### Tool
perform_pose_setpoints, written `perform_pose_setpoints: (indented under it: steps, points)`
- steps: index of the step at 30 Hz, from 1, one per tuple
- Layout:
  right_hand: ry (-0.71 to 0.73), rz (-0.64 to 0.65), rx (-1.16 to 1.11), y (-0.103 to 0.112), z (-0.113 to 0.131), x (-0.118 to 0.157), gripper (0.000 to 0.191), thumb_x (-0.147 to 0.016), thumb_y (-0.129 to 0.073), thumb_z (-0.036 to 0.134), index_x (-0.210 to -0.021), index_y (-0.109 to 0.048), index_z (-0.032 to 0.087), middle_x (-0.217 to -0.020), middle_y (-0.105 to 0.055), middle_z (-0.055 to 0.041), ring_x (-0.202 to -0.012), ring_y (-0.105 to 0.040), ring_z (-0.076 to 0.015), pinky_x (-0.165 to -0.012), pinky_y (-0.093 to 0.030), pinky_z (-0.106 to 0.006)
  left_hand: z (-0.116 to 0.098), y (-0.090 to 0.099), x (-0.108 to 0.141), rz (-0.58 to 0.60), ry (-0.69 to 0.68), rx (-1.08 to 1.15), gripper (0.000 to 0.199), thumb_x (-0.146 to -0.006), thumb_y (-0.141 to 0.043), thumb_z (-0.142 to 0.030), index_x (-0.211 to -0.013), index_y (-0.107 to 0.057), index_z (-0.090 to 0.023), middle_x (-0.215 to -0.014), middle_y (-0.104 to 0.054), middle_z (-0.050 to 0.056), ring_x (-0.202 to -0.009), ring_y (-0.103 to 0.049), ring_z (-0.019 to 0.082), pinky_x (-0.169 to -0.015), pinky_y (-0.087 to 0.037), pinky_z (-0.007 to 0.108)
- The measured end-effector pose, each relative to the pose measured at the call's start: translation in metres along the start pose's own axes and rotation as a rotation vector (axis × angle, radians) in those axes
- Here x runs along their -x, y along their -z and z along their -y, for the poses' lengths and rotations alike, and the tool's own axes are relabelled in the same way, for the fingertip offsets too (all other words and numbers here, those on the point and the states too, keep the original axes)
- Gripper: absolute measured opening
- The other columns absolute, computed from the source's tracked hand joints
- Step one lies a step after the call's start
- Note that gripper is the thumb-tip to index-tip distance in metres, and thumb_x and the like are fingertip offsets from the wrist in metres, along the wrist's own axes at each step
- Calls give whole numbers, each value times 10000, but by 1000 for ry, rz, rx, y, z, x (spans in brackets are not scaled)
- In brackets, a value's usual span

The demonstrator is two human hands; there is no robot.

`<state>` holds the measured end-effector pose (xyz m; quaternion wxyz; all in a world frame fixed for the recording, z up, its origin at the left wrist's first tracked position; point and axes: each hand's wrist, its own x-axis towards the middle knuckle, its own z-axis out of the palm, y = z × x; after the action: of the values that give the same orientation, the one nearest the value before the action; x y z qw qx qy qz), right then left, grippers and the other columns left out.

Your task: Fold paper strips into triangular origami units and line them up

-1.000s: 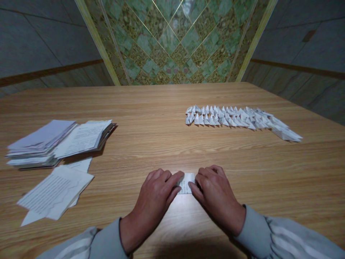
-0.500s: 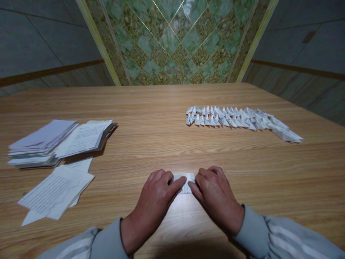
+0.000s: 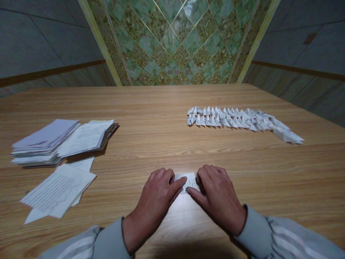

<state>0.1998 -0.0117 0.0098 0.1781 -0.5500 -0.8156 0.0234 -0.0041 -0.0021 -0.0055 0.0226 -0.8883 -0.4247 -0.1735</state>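
I have the left hand [image 3: 158, 191] and right hand [image 3: 219, 194] angled inward, 2 thumbs laid on the small printed paper slip [image 3: 191, 180], flat between them on the wood-grain table [image 3: 151, 144], other fingers curled, whether pinching it I cannot tell from here.

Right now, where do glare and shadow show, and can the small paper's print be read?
Head view: pale glare on the wooden table, just below the small paper, and a dark shadow at the bottom edge. Head view: a bright reflection high on the tiled wall. Head view: the paper's print is too small to read.
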Motion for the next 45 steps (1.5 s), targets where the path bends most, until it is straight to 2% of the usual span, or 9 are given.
perform_pose_setpoints:
  steps: [3,10,22,25,28,31,37,40,45]
  points:
    - [-14,-22,-32,-1,0,1,342,-801,-776,442,-841,-534,203,-851,-567,-35,-853,-519,-254,-843,-356,-409,0,1,0,-6,2,9,218,-906,-682,-251,-1120,-666,-288,-811,-525,21,-753,-454,215,-660,-344,320]
    - [-101,-17,-143,-1,-7,0,411,-715,-863,372,-848,-505,219,-864,-536,-12,-871,-507,-243,-828,-366,-400,2,2,1,12,20,42,262,-904,-666,-193,-1144,-651,-297,-854,-541,33,-787,-470,224,-667,-340,318]
    - [-100,46,-142,5,-15,-2,396,-705,-873,354,-834,-521,225,-883,-560,-18,-892,-524,-251,-814,-382,-394,7,4,1,20,51,62,293,-886,-690,-233,-1175,-649,-260,-993,-588,72,-888,-531,258,-733,-437,380]
    - [-97,45,-139,4,-16,-2,402,-702,-876,364,-836,-523,224,-886,-561,-20,-889,-523,-252,-813,-384,-395,7,4,2,-50,1,27,257,-915,-649,-225,-1171,-641,-214,-1094,-598,110,-930,-533,271,-765,-446,405]
    - [-94,42,-140,3,-17,-2,401,-702,-877,366,-841,-529,223,-889,-561,-19,-894,-525,-253,-814,-385,-392,2,6,4,-104,-124,16,226,-970,-554,-196,-1183,-629,-197,-1135,-606,117,-926,-523,256,-787,-435,405]
    - [-89,38,-134,3,-17,-2,391,-711,-871,375,-842,-536,221,-885,-559,-17,-894,-525,-250,-819,-384,-394,-7,9,7,-35,-215,31,242,-989,-521,-196,-1214,-611,-186,-1088,-629,97,-895,-514,243,-803,-426,406]
    - [-92,55,-123,6,-16,-3,385,-703,-876,368,-831,-544,220,-892,-564,-22,-900,-525,-253,-817,-387,-392,-8,16,16,120,-205,25,372,-932,-641,-281,-1285,-561,-197,-1092,-644,74,-929,-529,260,-878,-406,447]
    - [-88,49,-125,6,-16,-3,367,-717,-866,360,-830,-545,222,-897,-566,-26,-902,-524,-253,-817,-387,-389,-1,22,23,137,-209,9,441,-909,-672,-350,-1312,-547,-220,-1136,-642,78,-959,-541,269,-909,-386,459]
    - [-89,43,-152,6,-17,-2,353,-721,-861,356,-829,-552,226,-886,-568,-24,-893,-524,-251,-814,-387,-386,8,29,32,101,-197,-23,362,-944,-613,-393,-1269,-583,-234,-1205,-643,78,-984,-550,268,-951,-342,463]
